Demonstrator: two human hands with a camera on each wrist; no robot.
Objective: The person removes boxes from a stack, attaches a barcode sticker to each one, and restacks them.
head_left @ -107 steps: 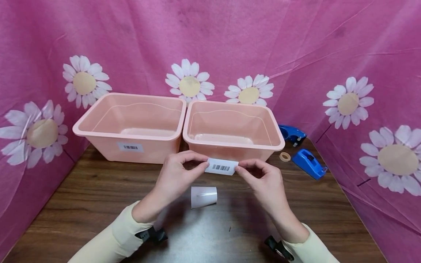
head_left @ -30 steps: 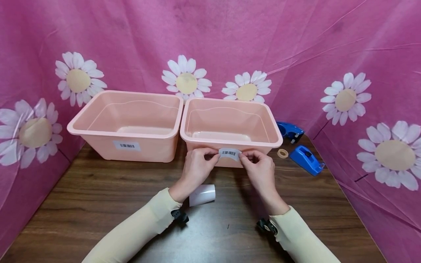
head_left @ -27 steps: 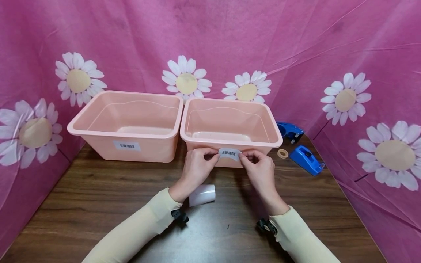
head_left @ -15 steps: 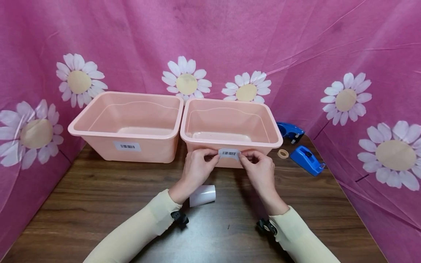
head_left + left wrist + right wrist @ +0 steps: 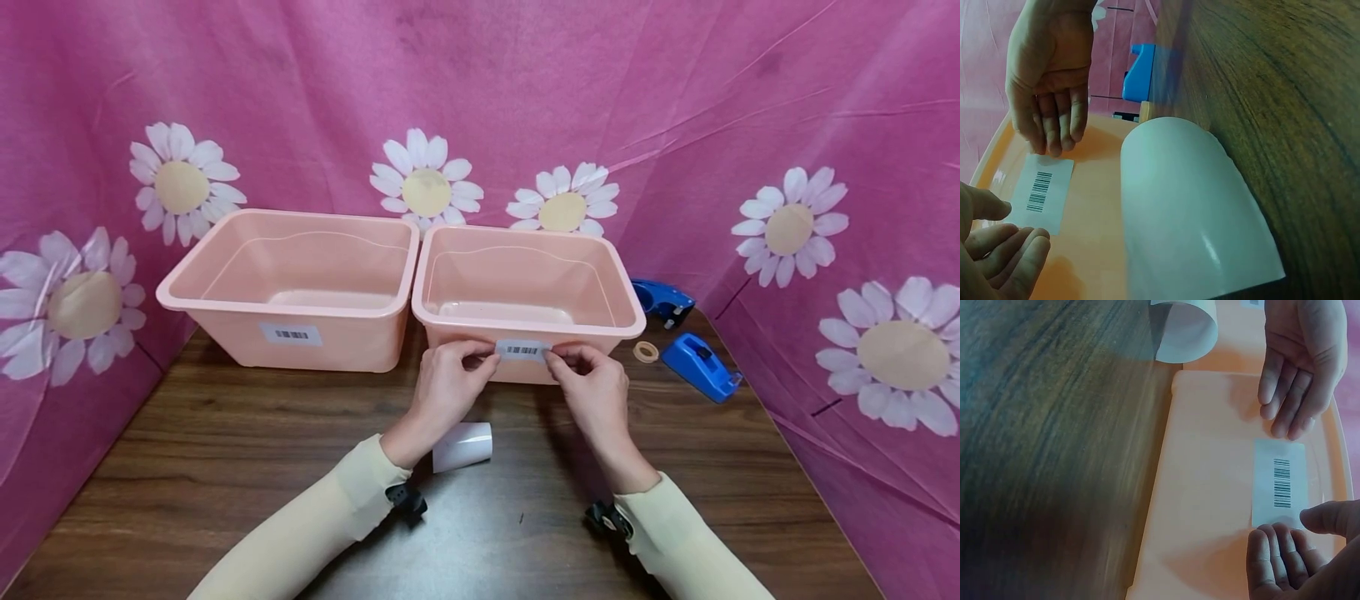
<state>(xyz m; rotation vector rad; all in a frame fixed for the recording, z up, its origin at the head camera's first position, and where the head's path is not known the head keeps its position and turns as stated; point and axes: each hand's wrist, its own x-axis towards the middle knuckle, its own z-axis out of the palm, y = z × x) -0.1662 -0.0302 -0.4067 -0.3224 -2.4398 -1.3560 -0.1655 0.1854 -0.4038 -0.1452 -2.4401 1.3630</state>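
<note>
A white barcode label [image 5: 522,351] lies against the front wall of the right peach plastic bin [image 5: 517,332], just below its rim. My left hand [image 5: 447,383] pinches the label's left end between thumb and fingertips. At the opposite end my right hand [image 5: 594,398] holds it the same way. In the left wrist view the label [image 5: 1040,194] looks flat, printed side outward. The right wrist view also shows the label [image 5: 1280,481] between both hands. The left peach bin [image 5: 315,292] bears a similar barcode label [image 5: 291,334] on its front.
A curled sheet of white backing paper [image 5: 463,446] rests on the wooden table [image 5: 480,533] near my left wrist. To the right are a tape roll [image 5: 646,352], a blue tape dispenser [image 5: 702,367] and another blue tool [image 5: 663,302]. A pink flowered cloth [image 5: 480,75] hangs behind.
Both hands have brought the label forward from above the table onto the right bin's front. Its bowed middle has flattened over the last second; the hands have barely moved since then.
</note>
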